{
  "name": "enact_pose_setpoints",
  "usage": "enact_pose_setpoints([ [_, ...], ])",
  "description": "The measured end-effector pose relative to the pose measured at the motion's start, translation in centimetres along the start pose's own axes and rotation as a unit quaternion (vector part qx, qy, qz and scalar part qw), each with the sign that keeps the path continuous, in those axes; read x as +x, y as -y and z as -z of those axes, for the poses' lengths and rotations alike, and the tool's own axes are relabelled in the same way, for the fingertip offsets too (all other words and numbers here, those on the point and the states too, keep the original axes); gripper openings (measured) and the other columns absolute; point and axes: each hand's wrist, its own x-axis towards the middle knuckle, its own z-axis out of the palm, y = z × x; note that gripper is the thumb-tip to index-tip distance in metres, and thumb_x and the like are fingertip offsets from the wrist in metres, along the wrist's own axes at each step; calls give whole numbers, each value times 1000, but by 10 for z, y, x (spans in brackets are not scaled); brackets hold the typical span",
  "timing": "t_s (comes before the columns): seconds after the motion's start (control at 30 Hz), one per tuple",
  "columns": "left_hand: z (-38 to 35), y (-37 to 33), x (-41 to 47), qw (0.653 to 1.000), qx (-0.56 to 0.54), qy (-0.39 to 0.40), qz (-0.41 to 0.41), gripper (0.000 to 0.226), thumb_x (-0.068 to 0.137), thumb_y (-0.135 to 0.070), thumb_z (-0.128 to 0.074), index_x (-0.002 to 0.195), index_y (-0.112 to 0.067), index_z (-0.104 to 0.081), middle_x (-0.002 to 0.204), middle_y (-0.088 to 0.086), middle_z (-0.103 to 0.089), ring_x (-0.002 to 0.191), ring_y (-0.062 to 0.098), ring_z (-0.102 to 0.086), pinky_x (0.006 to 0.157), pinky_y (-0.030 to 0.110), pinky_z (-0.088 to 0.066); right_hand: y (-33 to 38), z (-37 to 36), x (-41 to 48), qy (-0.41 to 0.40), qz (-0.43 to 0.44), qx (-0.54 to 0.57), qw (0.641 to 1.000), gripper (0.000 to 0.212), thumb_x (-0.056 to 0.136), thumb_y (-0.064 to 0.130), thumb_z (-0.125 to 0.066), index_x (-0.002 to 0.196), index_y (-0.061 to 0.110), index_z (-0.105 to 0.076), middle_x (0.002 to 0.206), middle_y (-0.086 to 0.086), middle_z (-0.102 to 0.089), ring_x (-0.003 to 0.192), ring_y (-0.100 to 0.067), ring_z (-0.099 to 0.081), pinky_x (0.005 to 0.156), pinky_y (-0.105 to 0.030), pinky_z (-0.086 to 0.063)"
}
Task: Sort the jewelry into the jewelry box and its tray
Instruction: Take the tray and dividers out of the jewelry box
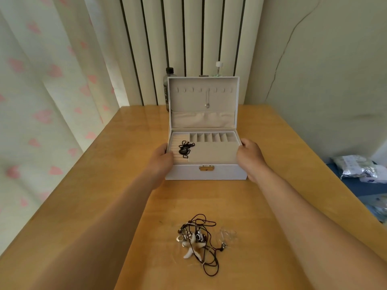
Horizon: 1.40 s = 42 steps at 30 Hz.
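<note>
A white jewelry box (222, 172) stands open mid-table, its lid upright. A silver pendant necklace (207, 101) hangs from a hook inside the lid. The beige tray (215, 152) sits in the top of the box, with a black cord necklace (185, 149) lying on its left part. My left hand (164, 156) grips the tray's left edge and my right hand (250, 154) grips its right edge. A tangled pile of jewelry (201, 239), with black cords, a white starfish pendant and metal pieces, lies on the table near me.
The wooden table (125, 185) runs to the wall. Behind the box stand a dark bottle (169, 80) and a clear bottle with a white cap (218, 69). Curtains hang at the left. Plastic packets (360, 168) lie on a blue surface to the right.
</note>
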Motion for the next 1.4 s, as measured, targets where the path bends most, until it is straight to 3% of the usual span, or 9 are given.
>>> enact_pose_setpoints([
  [0.17, -3, 4, -4, 999, -25, -28, -10, 35, 98, -9, -40, 107, -32, -66, 108, -4, -71, 108, 25, -65, 93, 42, -52, 7, 4, -6, -2, 9, -26, 1000, 38, 84, 11, -29, 106, 14, -59, 107, -13, -65, 90, -30, -62, 69, -34, -44],
  [0.33, -2, 4, -11, 999, -6, -31, -38, 65, 99, -22, -50, 158, -25, -24, 152, -6, -44, 134, 19, -45, 114, 40, -36, 48, -3, -27, -49, 165, -356, 918, 42, 91, 13, -39, 132, 9, -46, 139, -14, -42, 124, -37, -45, 102, -44, -42],
  [0.43, 1, 6, -18, 998, -10, -28, -59, 67, 100, -27, -51, 159, -28, -20, 157, -6, -39, 141, 17, -40, 117, 37, -31, 75, -28, -36, 46, 255, -332, 907, 50, 96, 16, -38, 146, 11, -38, 149, -12, -39, 135, -33, -40, 110, -43, -37],
  [0.57, 5, 15, -31, 995, 10, -44, -89, 59, 103, -30, -49, 157, -28, -27, 157, -5, -37, 141, 11, -38, 109, 25, -29, 93, -64, -37, 176, 246, -336, 892, 57, 98, 27, -43, 153, 20, -31, 155, -9, -37, 142, -28, -35, 112, -44, -37],
  [0.7, 5, 26, -35, 987, 71, -53, -134, 62, 99, -38, -51, 156, -26, -32, 157, -3, -41, 142, 10, -38, 114, 29, -32, 93, -83, -34, 185, 244, -369, 878, 14, 91, 35, -52, 89, 22, -54, 102, -4, -61, 97, -27, -59, 74, -40, -53],
  [0.77, 4, 26, -37, 981, 114, -42, -151, 71, 89, -42, -51, 155, -22, -33, 157, -3, -40, 143, 11, -37, 117, 30, -31, 90, -87, -32, 150, 259, -361, 883, 20, 90, 32, -57, 81, 15, -62, 87, -2, -62, 85, -26, -62, 67, -41, -56],
  [1.0, 5, 28, -36, 979, 132, -42, -153, 73, 82, -37, -50, 152, -20, -36, 151, 1, -47, 137, 17, -44, 114, 43, -38, 91, -86, -35, 104, 278, -284, 912, 14, 84, 6, -64, 93, 17, -68, 106, -2, -48, 91, -21, -56, 78, -32, -50],
  [1.17, 4, 26, -37, 982, 117, -44, -144, 71, 83, -36, -41, 152, -20, -37, 150, 1, -48, 132, 16, -47, 108, 31, -38, 91, -74, -52, 109, 261, -169, 944, 24, 79, -1, -62, 81, 22, -68, 94, 1, -64, 82, -11, -61, 64, -20, -52],
  [1.4, 6, 13, -43, 993, 56, -31, -95, 58, 88, -39, -37, 145, -27, -44, 143, 3, -52, 127, 19, -46, 96, 33, -37, 94, -32, -90, 243, 129, 55, 960, 13, 81, -9, -72, 88, 3, -72, 82, -10, -66, 72, -18, -67, 71, -33, -62],
])
